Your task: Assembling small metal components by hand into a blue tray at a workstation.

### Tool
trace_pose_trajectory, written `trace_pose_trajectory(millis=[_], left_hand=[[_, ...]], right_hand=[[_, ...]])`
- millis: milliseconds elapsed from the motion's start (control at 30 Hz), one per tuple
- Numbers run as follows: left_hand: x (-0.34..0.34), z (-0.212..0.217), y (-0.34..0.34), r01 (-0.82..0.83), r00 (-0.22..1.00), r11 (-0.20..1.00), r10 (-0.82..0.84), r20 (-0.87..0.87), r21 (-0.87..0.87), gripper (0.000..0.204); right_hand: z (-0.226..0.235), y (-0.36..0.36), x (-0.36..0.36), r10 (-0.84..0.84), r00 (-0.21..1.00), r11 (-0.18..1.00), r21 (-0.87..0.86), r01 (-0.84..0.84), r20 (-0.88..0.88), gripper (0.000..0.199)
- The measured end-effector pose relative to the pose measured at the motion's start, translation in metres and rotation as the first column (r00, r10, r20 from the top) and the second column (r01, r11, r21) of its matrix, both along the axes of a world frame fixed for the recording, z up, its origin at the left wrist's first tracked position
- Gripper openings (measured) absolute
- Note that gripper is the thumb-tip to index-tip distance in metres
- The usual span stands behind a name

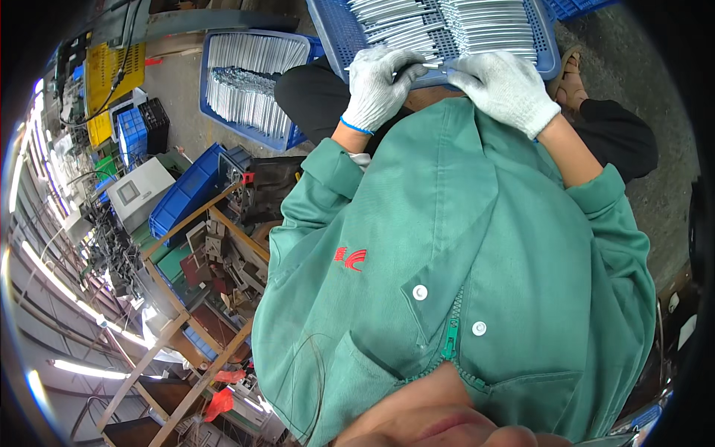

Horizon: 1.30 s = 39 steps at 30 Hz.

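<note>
Both of my hands wear white knitted gloves and meet over the near edge of a blue plastic crate (553, 63). Inside it lie rows of thin silvery metal rods (491, 28). My left hand (378, 86) is closed, thumb against forefinger, on a thin metal rod (430, 65) whose end pokes out toward the right. My right hand (506, 89) has its thumb and fingers pinched together just beside that end. Whatever lies between the right fingertips is too small to make out.
A second blue crate (205, 89) full of similar rods stands on the floor to the left. Farther left are a blue bin (182, 197), a grey box (140, 190) and a wooden frame (175, 328) with metal parts. My knees flank the near crate.
</note>
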<state>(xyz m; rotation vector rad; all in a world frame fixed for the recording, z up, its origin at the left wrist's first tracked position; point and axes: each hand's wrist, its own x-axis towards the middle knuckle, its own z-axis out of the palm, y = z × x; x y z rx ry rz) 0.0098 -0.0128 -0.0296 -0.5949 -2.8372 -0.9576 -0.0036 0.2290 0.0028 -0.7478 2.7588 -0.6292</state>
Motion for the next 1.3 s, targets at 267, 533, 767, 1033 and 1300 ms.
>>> trace_pose_trajectory(millis=[267,533,767,1033,1300], left_hand=[[-0.002,0.0,0.003,0.015,0.983,1.0,-0.016,-0.185,-0.005,0.017],[-0.003,-0.003,0.002,0.037,0.965,0.999,-0.031,-0.262,0.018,0.017],[-0.003,-0.006,0.002,0.01,0.977,1.0,-0.007,-0.212,0.016,0.017],[-0.022,-0.047,-0.009,-0.066,0.997,0.997,0.064,-0.035,-0.05,0.019],[-0.041,-0.087,0.021,-0.006,0.995,0.983,-0.012,-0.099,-0.183,0.036]], right_hand=[[-0.004,0.001,-0.004,-0.048,0.995,0.995,-0.083,0.056,0.091,0.035],[0.005,0.002,-0.01,-0.046,0.989,0.983,-0.17,0.069,0.139,0.036],[-0.009,0.002,-0.014,-0.031,0.956,0.965,-0.24,0.104,0.292,0.039],[-0.013,0.025,-0.012,-0.2,0.934,0.942,-0.203,0.267,0.297,0.04],[-0.054,0.078,0.027,-0.4,0.882,0.841,-0.282,0.461,0.249,0.039]])
